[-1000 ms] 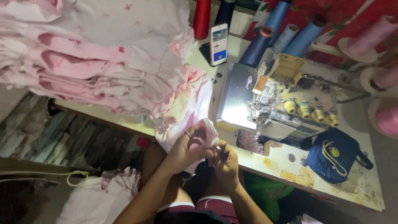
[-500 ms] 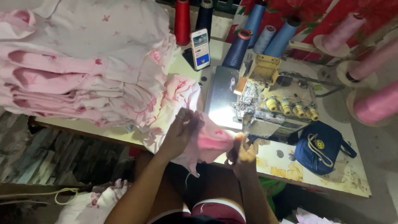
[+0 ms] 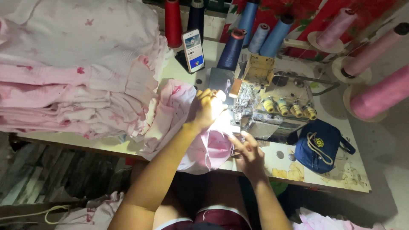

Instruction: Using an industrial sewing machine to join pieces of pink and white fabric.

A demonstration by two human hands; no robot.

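Note:
My left hand (image 3: 207, 110) presses a piece of pink fabric (image 3: 208, 147) flat on the bed of the overlock sewing machine (image 3: 272, 106), close to its lit needle area. My right hand (image 3: 248, 152) holds the near edge of the same fabric at the table's front edge. The cloth hangs off the table toward my lap. Both hands grip the fabric from either side of the needle area.
A tall pile of pink and white garments (image 3: 72, 72) fills the table's left. A phone (image 3: 193, 50) leans among thread cones (image 3: 232, 49) at the back. Pink cones (image 3: 379, 91) stand at right. A blue pouch (image 3: 319, 145) lies beside the machine.
Both hands have lifted the pink fabric from my lap onto the table and moved it under the machine's lit needle area; the camera view has shifted closer.

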